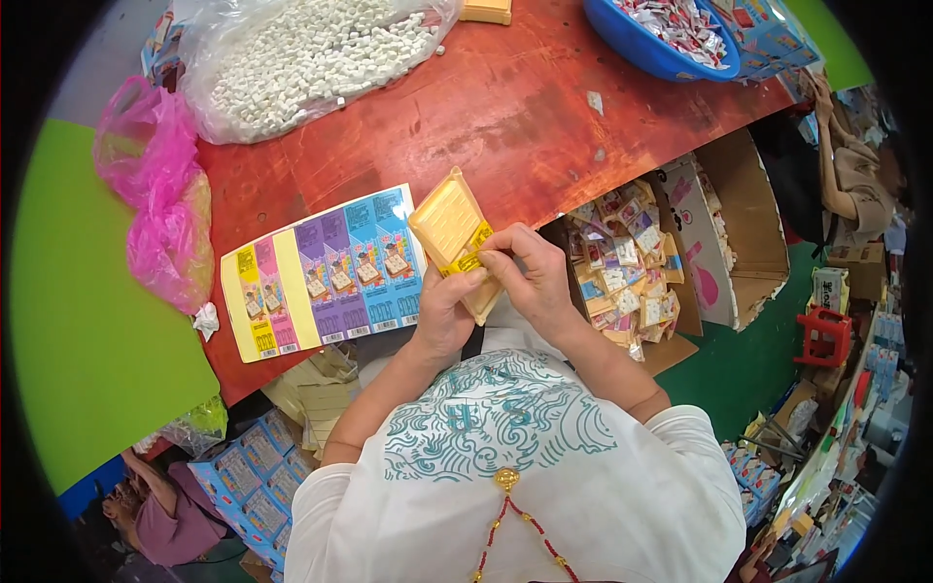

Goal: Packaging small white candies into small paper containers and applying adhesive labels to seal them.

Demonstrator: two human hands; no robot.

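My left hand (447, 316) grips the lower end of a pale yellow, square-ended plastic case (449, 222), which tilts over the near edge of the table. A yellow sticker (470, 255) lies across its middle. The fingers of my right hand (540, 282) are pinched at the sticker's edge, against the case, and the left thumb presses beside them. Just left of the hands is a sheet of stickers (335, 267) in yellow, pink, purple and blue. Its bare pale strip shows between the pink and purple ones.
A clear bag of small white pieces (311, 73) and a pink plastic bag (160, 185) lie on the red table (505, 107). A blue basin (671, 58) of small packets stands far right. Below it, a carton (753, 233) adjoins a box of finished-looking cases (627, 262). Other people sit nearby.
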